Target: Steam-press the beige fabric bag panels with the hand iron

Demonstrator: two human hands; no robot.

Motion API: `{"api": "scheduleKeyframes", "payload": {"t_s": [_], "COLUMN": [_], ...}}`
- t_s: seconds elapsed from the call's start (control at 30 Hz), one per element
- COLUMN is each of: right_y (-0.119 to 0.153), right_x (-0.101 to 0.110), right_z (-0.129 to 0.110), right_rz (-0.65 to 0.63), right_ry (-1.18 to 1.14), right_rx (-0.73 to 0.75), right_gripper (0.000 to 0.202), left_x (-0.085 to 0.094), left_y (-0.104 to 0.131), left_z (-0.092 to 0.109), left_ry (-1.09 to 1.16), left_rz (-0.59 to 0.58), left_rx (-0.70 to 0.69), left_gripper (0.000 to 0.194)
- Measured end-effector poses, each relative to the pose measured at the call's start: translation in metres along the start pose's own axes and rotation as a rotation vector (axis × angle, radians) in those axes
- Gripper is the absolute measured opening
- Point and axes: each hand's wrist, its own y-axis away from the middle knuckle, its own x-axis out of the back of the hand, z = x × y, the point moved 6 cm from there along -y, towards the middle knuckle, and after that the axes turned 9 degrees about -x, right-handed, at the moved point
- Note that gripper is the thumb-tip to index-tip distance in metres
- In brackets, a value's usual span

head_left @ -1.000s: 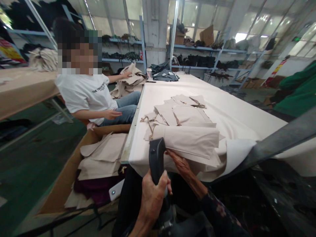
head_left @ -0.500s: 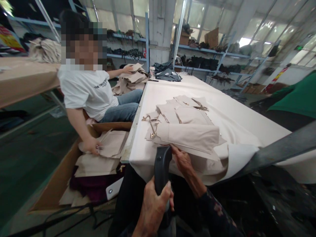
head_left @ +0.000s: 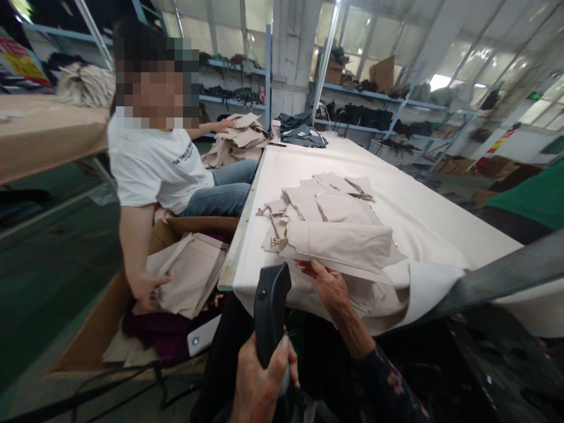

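Observation:
My left hand [head_left: 262, 376] is wrapped round a black curved handheld tool [head_left: 271, 311], held upright in front of the table edge. The tool's exact kind does not show. My right hand [head_left: 330, 288] pinches the near edge of a beige fabric piece [head_left: 339, 241], which lies folded over on top of a stack. Part of those fingers is hidden by the cloth. Behind it more beige sewn pieces [head_left: 326, 202] overlap on the table, with gold-coloured zips and metal fittings [head_left: 277, 239] along their left side.
A white-covered table [head_left: 423, 205] spreads ahead. At left, a co-worker in a white T-shirt [head_left: 141, 158] reaches into a cardboard box [head_left: 83, 335] with beige pieces and dark purple cloth. A grey metal bar [head_left: 497, 273] crosses at right. Cables [head_left: 127, 376] hang at lower left.
My left hand has drawn the black tool left and away from the fabric edge. My right hand stays at that edge. The co-worker's hand has moved lower and left over the box.

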Motion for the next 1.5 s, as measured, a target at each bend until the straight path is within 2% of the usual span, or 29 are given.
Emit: {"api": "scheduleKeyframes", "payload": {"t_s": [0.27,0.47,0.7,0.97,1.1,1.23,1.37,1.5], "right_y": [0.003,0.007,0.008,0.006,0.008,0.015,0.021,0.007], "right_x": [0.003,0.003,0.006,0.012,0.012,0.011,0.012,0.017], "right_z": [0.005,0.005,-0.001,-0.018,-0.019,-0.022,-0.030,-0.056], "right_rz": [-0.015,-0.055,-0.101,-0.092,-0.108,-0.143,-0.160,-0.127], "right_ry": [0.027,-0.004,-0.188,-0.281,-0.325,-0.319,-0.269,-0.287], "right_rx": [-0.026,-0.047,-0.094,-0.109,-0.142,-0.154,-0.137,-0.065], "right_gripper": [0.028,0.029,0.025,0.025,0.025,0.023,0.022,0.018], "left_x": [-0.002,-0.006,-0.014,-0.002,-0.005,-0.015,-0.023,-0.026], "left_y": [-0.008,-0.012,-0.009,-0.011,-0.009,-0.007,-0.007,-0.007], "left_z": [0.003,0.001,-0.011,-0.017,-0.018,-0.009,0.007,0.012], "left_ry": [-0.006,0.047,0.112,0.111,0.105,0.085,0.084,0.073], "left_rz": [-0.089,-0.126,-0.201,-0.135,-0.163,-0.225,-0.220,-0.215], "left_rx": [-0.043,-0.013,0.039,0.014,0.016,-0.021,-0.079,-0.103], "left_gripper": [0.028,0.030,0.034,0.037,0.037,0.034,0.032,0.031]}}
